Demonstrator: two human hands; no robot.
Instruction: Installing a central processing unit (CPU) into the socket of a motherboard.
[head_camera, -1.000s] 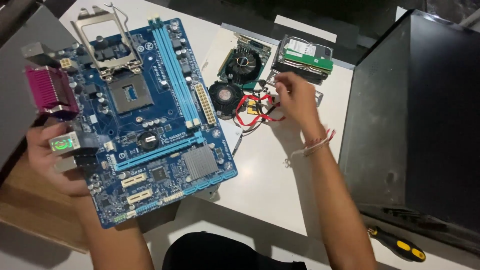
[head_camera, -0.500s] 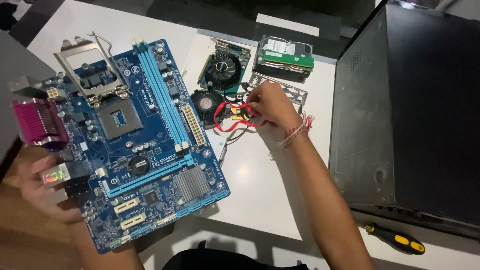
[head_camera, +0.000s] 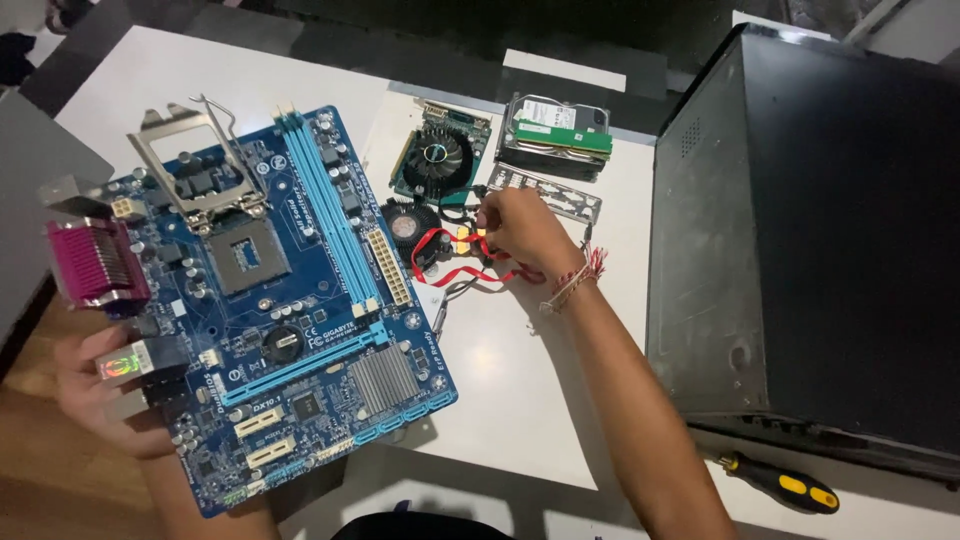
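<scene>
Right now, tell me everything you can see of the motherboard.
The motherboard is a blue printed circuit board, held tilted above the white table by the left hand at its port edge. Its processor socket is empty, with the metal retention frame swung open. It carries two long blue memory slots, a silver heatsink, a coin battery, white expansion slots and a pink port connector. Nothing else touches it.

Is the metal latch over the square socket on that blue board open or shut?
Open. The metal latch frame on the blue motherboard is swung up and back, leaving the square socket uncovered.
</scene>
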